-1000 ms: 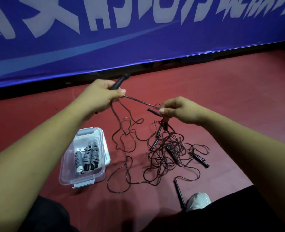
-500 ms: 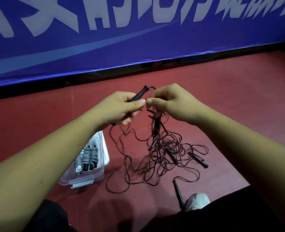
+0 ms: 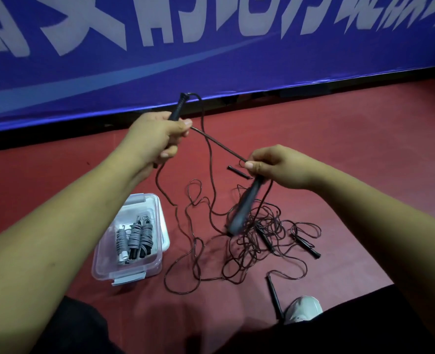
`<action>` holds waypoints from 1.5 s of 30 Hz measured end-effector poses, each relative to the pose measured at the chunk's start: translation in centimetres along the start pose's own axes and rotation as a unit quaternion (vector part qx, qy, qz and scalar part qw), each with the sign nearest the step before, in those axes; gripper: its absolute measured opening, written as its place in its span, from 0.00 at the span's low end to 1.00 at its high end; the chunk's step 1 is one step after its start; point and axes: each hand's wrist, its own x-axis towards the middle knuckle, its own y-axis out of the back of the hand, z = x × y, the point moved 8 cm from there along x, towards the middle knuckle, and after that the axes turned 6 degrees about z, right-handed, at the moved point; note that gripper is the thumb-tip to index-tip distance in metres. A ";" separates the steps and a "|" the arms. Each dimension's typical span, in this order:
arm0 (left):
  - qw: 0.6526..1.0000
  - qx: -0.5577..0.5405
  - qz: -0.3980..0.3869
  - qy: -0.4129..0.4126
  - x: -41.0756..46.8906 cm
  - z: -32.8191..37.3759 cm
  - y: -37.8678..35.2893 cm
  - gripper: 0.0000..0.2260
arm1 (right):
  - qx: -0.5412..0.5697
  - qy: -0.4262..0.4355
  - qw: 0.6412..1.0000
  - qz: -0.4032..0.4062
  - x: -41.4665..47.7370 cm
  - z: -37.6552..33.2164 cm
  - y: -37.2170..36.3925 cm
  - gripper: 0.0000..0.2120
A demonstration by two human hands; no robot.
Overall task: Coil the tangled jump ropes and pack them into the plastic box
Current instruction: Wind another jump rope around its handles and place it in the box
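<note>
Untangling step: left hand (image 3: 157, 135) grips a handle (image 3: 177, 108), right hand (image 3: 280, 167) pinches its cord (image 3: 219, 143) above the tangle (image 3: 262, 238) (box (image 3: 124, 272) lies near-left). Next, probably: draw cord free, coil.

A dark red sports floor (image 3: 338, 129) runs up to a blue banner (image 3: 211, 72) with large white lettering along the far side, while a white shoe (image 3: 304, 309) shows beside black trousers (image 3: 338, 333) at the bottom edge.
</note>
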 end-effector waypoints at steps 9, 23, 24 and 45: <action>0.991 0.117 -0.047 0.045 0.3 -2.6 0.7 0.08 | 0.053 -0.041 0.997 0.028 -1.0 0.1 0.8 0.10; 0.995 0.080 0.018 0.063 1.1 -3.3 2.0 0.08 | 0.062 -0.068 0.996 0.021 -1.2 0.0 1.1 0.06; 0.990 0.125 0.013 0.058 0.8 -3.3 1.8 0.06 | 0.056 -0.063 0.996 0.029 -1.2 -0.1 1.3 0.05; 0.970 0.224 -0.037 -0.087 -0.9 -1.0 -2.8 0.13 | 0.013 -0.004 0.999 0.029 -0.9 -4.1 -0.4 0.13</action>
